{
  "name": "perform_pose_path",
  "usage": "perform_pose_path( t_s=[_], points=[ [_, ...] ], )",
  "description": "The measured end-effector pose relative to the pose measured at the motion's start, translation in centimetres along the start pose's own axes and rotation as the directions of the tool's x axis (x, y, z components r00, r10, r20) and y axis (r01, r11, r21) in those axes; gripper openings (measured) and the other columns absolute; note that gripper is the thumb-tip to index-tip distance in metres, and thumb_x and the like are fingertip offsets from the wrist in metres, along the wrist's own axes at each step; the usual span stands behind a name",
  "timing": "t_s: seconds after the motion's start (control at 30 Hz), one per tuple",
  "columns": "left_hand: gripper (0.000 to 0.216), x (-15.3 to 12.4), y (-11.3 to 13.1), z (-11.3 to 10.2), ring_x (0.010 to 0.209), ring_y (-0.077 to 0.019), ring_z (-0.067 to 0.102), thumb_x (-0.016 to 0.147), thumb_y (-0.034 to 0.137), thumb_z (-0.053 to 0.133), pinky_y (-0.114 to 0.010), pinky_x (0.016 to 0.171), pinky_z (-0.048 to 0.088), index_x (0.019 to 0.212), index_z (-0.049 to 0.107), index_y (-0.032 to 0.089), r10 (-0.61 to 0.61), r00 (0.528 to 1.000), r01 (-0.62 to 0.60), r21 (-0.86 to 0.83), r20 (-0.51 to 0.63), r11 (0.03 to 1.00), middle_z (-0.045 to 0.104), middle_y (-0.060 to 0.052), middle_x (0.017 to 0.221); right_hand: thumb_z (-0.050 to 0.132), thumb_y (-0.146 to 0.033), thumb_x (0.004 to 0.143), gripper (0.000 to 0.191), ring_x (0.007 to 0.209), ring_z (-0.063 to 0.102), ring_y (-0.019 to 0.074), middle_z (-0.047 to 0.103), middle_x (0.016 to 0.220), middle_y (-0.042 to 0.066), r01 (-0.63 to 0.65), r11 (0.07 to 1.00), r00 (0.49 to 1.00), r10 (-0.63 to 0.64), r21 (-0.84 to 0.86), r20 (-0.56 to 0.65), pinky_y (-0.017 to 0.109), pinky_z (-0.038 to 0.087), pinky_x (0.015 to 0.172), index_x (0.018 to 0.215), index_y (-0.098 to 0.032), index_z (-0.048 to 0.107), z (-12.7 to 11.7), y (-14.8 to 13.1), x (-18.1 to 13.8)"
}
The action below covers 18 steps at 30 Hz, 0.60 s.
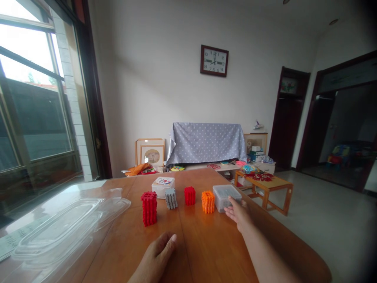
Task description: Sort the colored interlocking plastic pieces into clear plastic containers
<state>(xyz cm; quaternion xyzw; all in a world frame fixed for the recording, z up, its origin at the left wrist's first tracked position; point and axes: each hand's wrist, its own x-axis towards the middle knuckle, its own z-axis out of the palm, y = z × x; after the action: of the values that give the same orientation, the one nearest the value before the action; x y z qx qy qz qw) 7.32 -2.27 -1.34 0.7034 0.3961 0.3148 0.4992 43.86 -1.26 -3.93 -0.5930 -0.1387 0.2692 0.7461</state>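
Observation:
My left hand (157,253) rests flat on the wooden table (206,251) near the front edge, fingers stretched out, holding nothing. My right hand (238,214) reaches forward and touches the near side of a clear plastic box (226,196) holding grey pieces; its fingers look loosely extended. Four block stacks stand in a row: a tall red one (149,208), a grey one (171,198), a small red one (189,195) and an orange one (207,202). A white lidded box (163,186) sits behind the grey stack.
Clear plastic lids and trays (67,228) lie on the table's left part. Beyond the table stand a low wooden table (265,184), a cloth-covered piece of furniture (206,143) and framed pictures (150,153). A window fills the left wall.

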Motion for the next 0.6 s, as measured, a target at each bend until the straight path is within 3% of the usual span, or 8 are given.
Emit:
perform_pose_path(
  t_s=[0.1,0.3,0.43,0.6],
  points=[
    [0.057,-0.1,0.3,0.0,0.094,-0.0258,0.061,0.087,0.072,0.055,-0.032,0.086,0.050,0.095,0.071,0.018,0.017,1.000,-0.017,0.010,0.000,1.000,0.070,-0.005,0.093,0.088,-0.052,0.063,0.068,0.073,0.078,0.0274,0.070,0.077,0.003,-0.075,0.997,0.996,0.075,-0.021,0.046,0.040,0.064,0.072,0.113,-0.020,0.055,0.6,-0.2,0.4],
    [0.054,0.0,0.9,-0.5,0.098,-0.0265,0.064,0.095,0.068,0.047,-0.031,0.088,0.050,0.100,0.069,0.019,0.050,0.996,-0.059,0.112,0.078,0.992,0.072,-0.005,0.099,0.089,-0.054,0.062,0.073,0.073,0.078,0.0271,0.070,0.079,0.003,-0.066,0.996,0.996,0.069,-0.055,0.053,0.042,0.064,0.072,0.118,-0.020,0.055,1.7,0.1,2.0],
    [0.054,0.2,1.1,-0.6,0.104,-0.0272,0.064,0.095,0.068,0.046,-0.030,0.092,0.050,0.101,0.069,0.019,0.043,0.996,-0.055,0.151,0.077,0.987,0.073,-0.005,0.104,0.087,-0.056,0.066,0.075,0.076,0.078,0.0286,0.073,0.089,0.010,-0.091,0.994,0.993,0.095,-0.057,0.076,0.044,0.064,0.074,0.122,-0.019,0.054,2.5,0.4,3.6],
    [0.057,0.3,1.2,-0.3,0.096,-0.0246,0.065,0.095,0.070,0.044,-0.027,0.088,0.051,0.097,0.070,0.019,0.046,0.998,-0.056,0.219,0.050,0.974,0.073,-0.004,0.097,0.087,-0.057,0.067,0.076,0.081,0.078,0.0298,0.074,0.098,0.015,-0.112,0.992,0.986,0.119,-0.062,0.117,0.044,0.064,0.076,0.125,-0.020,0.053,3.5,0.9,5.6]
  ],
)
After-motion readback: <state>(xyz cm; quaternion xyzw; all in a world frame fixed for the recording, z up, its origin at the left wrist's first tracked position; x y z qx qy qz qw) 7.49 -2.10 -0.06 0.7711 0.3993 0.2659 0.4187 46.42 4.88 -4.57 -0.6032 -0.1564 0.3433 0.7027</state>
